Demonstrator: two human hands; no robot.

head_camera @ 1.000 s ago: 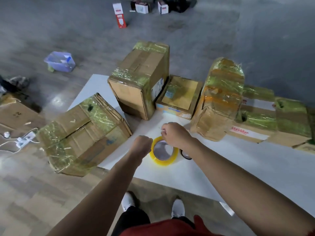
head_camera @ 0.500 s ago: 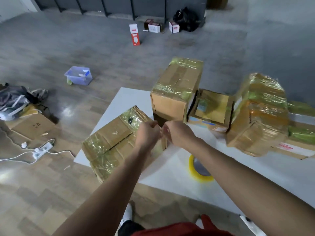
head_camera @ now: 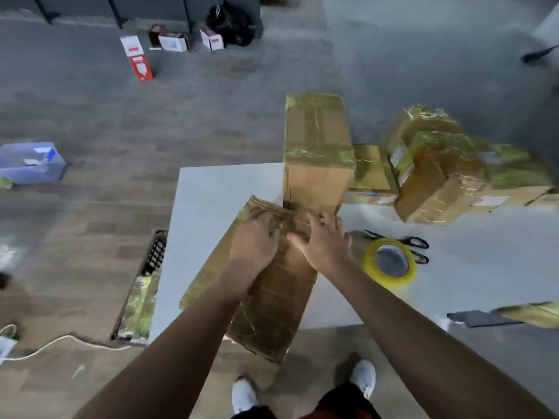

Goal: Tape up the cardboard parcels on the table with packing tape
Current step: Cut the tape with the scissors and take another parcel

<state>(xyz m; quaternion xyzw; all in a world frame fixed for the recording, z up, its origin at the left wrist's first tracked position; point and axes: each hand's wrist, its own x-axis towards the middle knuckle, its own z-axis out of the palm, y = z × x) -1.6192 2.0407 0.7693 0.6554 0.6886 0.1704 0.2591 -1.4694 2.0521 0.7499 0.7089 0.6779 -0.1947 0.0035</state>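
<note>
A long, heavily taped cardboard parcel (head_camera: 272,297) lies at the near edge of the white table (head_camera: 211,201), one end hanging over the edge. My left hand (head_camera: 254,240) lies flat on its far end, fingers spread over the tape. My right hand (head_camera: 325,240) presses the same end from the right, fingers straight. A yellow roll of packing tape (head_camera: 390,264) lies on the table just right of my right hand. Behind stand a tall taped parcel (head_camera: 317,152), a flat one (head_camera: 372,173) and a bundle of taped parcels (head_camera: 438,170).
Black scissors (head_camera: 405,243) lie behind the tape roll. Another taped box (head_camera: 136,300) and a black crate (head_camera: 154,252) sit on the floor left of the table. A blue tub (head_camera: 30,161), small cartons (head_camera: 139,57) and a white cable (head_camera: 60,343) are on the floor.
Both hands moved from pinching in the air down onto the long parcel's far end, now pressing flat. The view swung left, so the roll and parcels sit further right.
</note>
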